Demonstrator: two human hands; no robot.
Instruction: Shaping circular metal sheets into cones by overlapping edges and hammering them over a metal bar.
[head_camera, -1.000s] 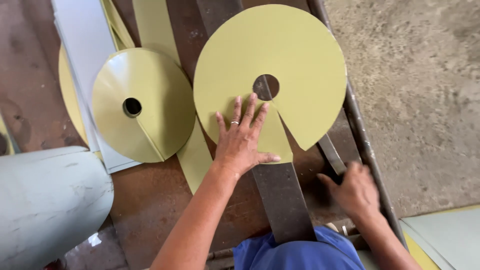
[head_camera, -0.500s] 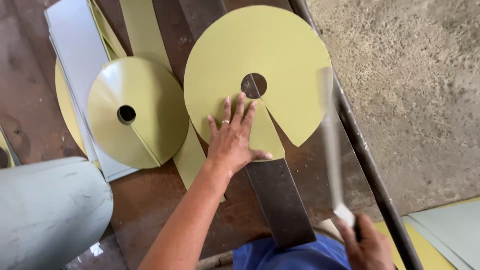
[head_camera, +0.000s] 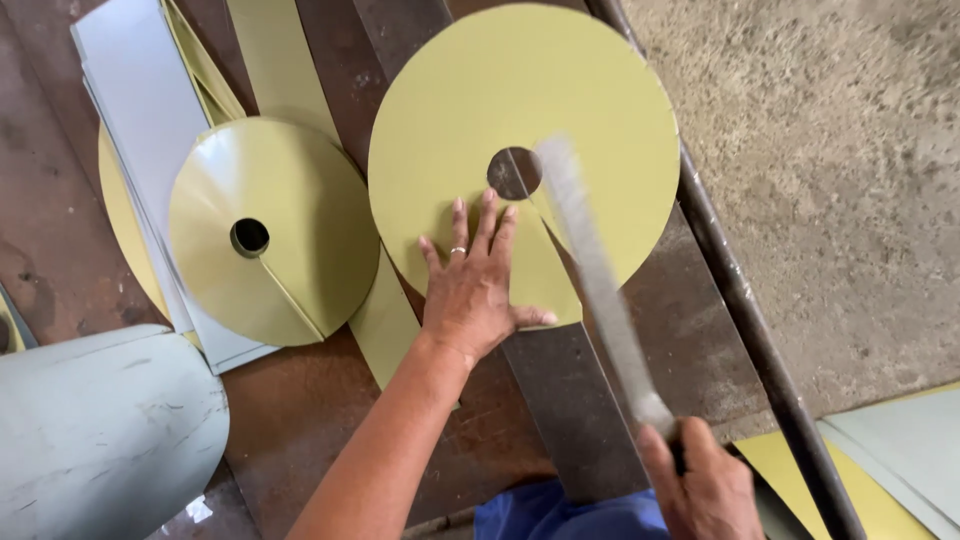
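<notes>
- Right hand (head_camera: 705, 490), nearest the camera at the bottom edge, is closed around the end of a long flat grey metal bar (head_camera: 595, 280), blurred by motion, which slants up over the work.
- Risk, as I judge it: the bar crosses just beside the left hand's thumb, so a stroke landing off line could catch the thumb or the fingers.
- Left hand (head_camera: 475, 290) lies open, palm down with fingers spread, pressing the flat yellow-green sheet-metal disc with a centre hole and a cut-out wedge (head_camera: 520, 90) onto the dark steel strip (head_camera: 565, 400) beneath it.
- The disc could slide or spring up if the palm lifts, and its cut wedge edges sit right by the thumb; they look sharp.
- To the left, a finished yellow-green sheet-metal cone (head_camera: 270, 230) touches or just overlaps the disc's rim, leaving little room on that side.
- On the right, a dark round steel rail (head_camera: 740, 300) marks the bench edge; the disc's rim reaches it, with bare concrete floor (head_camera: 850, 150) beyond.
- Farther left lie pale grey flat sheets (head_camera: 130, 110).
</notes>
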